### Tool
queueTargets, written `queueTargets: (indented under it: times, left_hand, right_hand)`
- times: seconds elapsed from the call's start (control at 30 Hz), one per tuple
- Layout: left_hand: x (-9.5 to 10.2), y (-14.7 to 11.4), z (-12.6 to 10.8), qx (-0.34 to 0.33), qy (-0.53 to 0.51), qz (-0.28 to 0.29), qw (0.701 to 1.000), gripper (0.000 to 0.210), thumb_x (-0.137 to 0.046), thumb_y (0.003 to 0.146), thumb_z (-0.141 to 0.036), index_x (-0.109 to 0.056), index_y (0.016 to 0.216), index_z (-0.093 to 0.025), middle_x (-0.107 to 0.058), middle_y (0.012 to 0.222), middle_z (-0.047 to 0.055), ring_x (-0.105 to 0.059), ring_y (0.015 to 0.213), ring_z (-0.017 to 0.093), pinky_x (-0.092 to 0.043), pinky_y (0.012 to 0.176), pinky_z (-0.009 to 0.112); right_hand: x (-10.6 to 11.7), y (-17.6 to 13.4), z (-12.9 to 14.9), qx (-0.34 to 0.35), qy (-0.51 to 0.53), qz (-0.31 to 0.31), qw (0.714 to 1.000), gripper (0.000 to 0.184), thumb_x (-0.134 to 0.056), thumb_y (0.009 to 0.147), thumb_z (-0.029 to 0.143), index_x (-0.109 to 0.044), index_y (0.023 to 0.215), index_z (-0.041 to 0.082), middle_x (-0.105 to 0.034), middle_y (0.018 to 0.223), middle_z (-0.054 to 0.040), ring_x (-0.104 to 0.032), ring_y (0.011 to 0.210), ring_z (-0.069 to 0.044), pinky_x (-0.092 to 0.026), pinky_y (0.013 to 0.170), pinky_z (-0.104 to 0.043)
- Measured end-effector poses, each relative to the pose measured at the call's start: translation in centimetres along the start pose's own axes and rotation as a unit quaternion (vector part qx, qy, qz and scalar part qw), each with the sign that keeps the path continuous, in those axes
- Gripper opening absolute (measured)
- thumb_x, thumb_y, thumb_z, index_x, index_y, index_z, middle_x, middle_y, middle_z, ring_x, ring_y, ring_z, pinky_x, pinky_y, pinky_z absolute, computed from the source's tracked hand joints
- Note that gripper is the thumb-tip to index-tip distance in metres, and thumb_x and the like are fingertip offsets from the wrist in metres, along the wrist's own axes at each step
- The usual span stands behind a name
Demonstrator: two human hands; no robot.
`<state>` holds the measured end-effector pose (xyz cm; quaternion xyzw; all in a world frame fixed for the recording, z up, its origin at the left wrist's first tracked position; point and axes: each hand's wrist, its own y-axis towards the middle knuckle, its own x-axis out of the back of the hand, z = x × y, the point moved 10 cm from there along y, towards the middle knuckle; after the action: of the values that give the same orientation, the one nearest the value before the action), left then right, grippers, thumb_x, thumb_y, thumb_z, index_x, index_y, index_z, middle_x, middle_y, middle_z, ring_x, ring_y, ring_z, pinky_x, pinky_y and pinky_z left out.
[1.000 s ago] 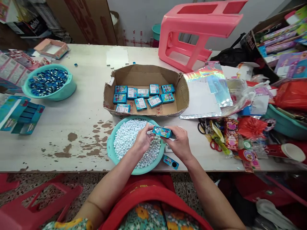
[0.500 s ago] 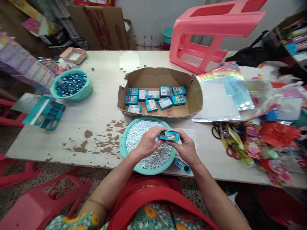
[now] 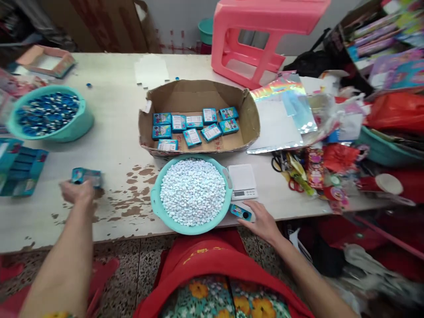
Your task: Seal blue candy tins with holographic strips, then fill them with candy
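At the left of the table, my left hand [image 3: 77, 192], slightly blurred, is closed at a small blue printed box [image 3: 88, 176]. My right hand [image 3: 260, 221] is by the front edge, its thumb and fingers apart around the right end of another small blue box [image 3: 239, 212] with a dark round hole. Between the hands stands a turquoise basin [image 3: 155, 194] full of small white pellet-like candies [image 3: 194, 194]. Behind it, a low cardboard box [image 3: 198, 92] holds several small blue boxes [image 3: 192, 138].
A white digital scale [image 3: 243, 179] sits right of the basin. A turquoise bowl [image 3: 86, 121] of blue pieces and a blue display carton [image 3: 23, 168] are at far left. A pink stool [image 3: 228, 48] lies at the back. Scissors [image 3: 294, 185] and packaging lie at right.
Both hands held a small blue box over the basin before. My left hand has moved far left with a box, and my right hand has come down to the box beside the basin. The view has shifted right.
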<state>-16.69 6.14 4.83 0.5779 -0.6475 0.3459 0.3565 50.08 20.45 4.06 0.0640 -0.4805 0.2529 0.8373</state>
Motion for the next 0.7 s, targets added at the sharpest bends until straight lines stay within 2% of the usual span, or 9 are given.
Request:
queueTargets:
  times: [0.13, 0.2, 0.27, 0.33, 0.4, 0.5, 0.57, 0.63, 0.7]
  left_hand:
    - [-1.6, 3.0, 3.7, 0.045, -0.045, 0.011, 0.998, 0.069, -0.076, 0.06, -0.052, -0.037, 0.108, -0.022, -0.05, 0.114, 0.009, -0.042, 0.119, 0.046, -0.032, 0.095, 0.062]
    - [-1.3, 2.7, 2.9, 0.011, -0.049, 0.015, 0.999, 0.078, -0.075, 0.057, -0.059, -0.036, 0.112, -0.02, -0.044, 0.123, 0.012, -0.032, 0.123, 0.05, -0.024, 0.099, 0.066]
    - [-0.2, 0.4, 0.3, -0.066, -0.053, -0.012, 0.996, 0.079, -0.069, 0.063, -0.063, -0.036, 0.118, -0.017, -0.038, 0.131, 0.013, -0.024, 0.127, 0.051, -0.018, 0.101, 0.066]
    - [0.5, -4.3, -3.5, -0.175, -0.072, -0.026, 0.982, 0.066, -0.058, 0.077, -0.058, -0.038, 0.123, -0.015, -0.04, 0.132, 0.012, -0.028, 0.126, 0.045, -0.022, 0.104, 0.06]
    - [-0.1, -10.8, -6.9, -0.26, -0.109, 0.012, 0.959, 0.053, -0.054, 0.083, -0.05, -0.046, 0.12, -0.013, -0.046, 0.129, 0.013, -0.038, 0.122, 0.036, -0.028, 0.103, 0.053]
    - [-3.6, -21.9, -11.3, -0.351, -0.185, 0.191, 0.898, 0.041, -0.053, 0.084, -0.046, -0.054, 0.115, -0.018, -0.054, 0.123, 0.012, -0.045, 0.12, 0.028, -0.032, 0.104, 0.042]
    - [-5.7, -27.7, -13.0, -0.372, -0.208, 0.286, 0.858, 0.039, -0.057, 0.082, -0.044, -0.057, 0.115, -0.022, -0.053, 0.128, 0.01, -0.042, 0.125, 0.026, -0.028, 0.108, 0.039]
    - [-7.2, -31.4, -14.2, -0.4, -0.18, 0.324, 0.838, 0.043, -0.058, 0.081, -0.043, -0.056, 0.118, -0.022, -0.048, 0.135, 0.01, -0.035, 0.13, 0.027, -0.022, 0.111, 0.041]
    - [-8.2, -33.0, -14.8, -0.422, -0.142, 0.324, 0.835, 0.048, -0.06, 0.079, -0.044, -0.055, 0.122, -0.022, -0.043, 0.139, 0.011, -0.029, 0.133, 0.029, -0.016, 0.112, 0.044]
  right_hand:
    - [-1.8, 0.2, 0.7, -0.025, -0.041, 0.018, 0.999, 0.052, -0.054, 0.08, 0.028, -0.043, 0.131, 0.025, -0.059, 0.113, -0.0086, -0.056, 0.104, -0.028, -0.049, 0.086, -0.043]
    - [-1.6, 0.0, 0.3, -0.064, -0.068, 0.007, 0.996, 0.059, -0.052, 0.08, 0.026, -0.036, 0.137, 0.026, -0.056, 0.109, -0.0085, -0.059, 0.096, -0.026, -0.051, 0.079, -0.039]
    - [-1.0, -0.7, -0.8, -0.123, -0.092, -0.005, 0.988, 0.063, -0.052, 0.08, 0.029, -0.033, 0.14, 0.027, -0.052, 0.105, -0.0079, -0.06, 0.084, -0.024, -0.052, 0.068, -0.036]
    - [-0.8, -1.3, -1.8, -0.17, -0.092, -0.015, 0.981, 0.06, -0.053, 0.081, 0.034, -0.037, 0.138, 0.029, -0.046, 0.101, -0.0069, -0.059, 0.075, -0.022, -0.051, 0.061, -0.036]
    - [-0.8, -1.7, -2.6, -0.197, -0.061, -0.037, 0.978, 0.052, -0.053, 0.081, 0.041, -0.047, 0.131, 0.027, -0.043, 0.098, -0.0062, -0.058, 0.072, -0.021, -0.052, 0.062, -0.037]
    - [-1.1, -1.7, -3.1, -0.215, 0.024, -0.09, 0.972, 0.045, -0.06, 0.076, 0.05, -0.061, 0.112, 0.023, -0.043, 0.097, -0.0072, -0.058, 0.074, -0.022, -0.054, 0.062, -0.038]
    - [-1.7, -1.6, -3.4, -0.219, 0.105, -0.109, 0.964, 0.044, -0.065, 0.071, 0.051, -0.064, 0.105, 0.023, -0.045, 0.098, -0.009, -0.059, 0.074, -0.023, -0.055, 0.051, -0.035]
    - [-2.5, -1.4, -3.7, -0.224, 0.193, -0.104, 0.95, 0.046, -0.067, 0.07, 0.048, -0.063, 0.11, 0.025, -0.047, 0.101, -0.0104, -0.059, 0.071, -0.023, -0.052, 0.039, -0.031]
    - [-3.2, -1.6, -4.2, -0.233, 0.263, -0.075, 0.933, 0.052, -0.066, 0.071, 0.046, -0.058, 0.119, 0.028, -0.049, 0.105, -0.0106, -0.06, 0.063, -0.019, -0.051, 0.035, -0.03]
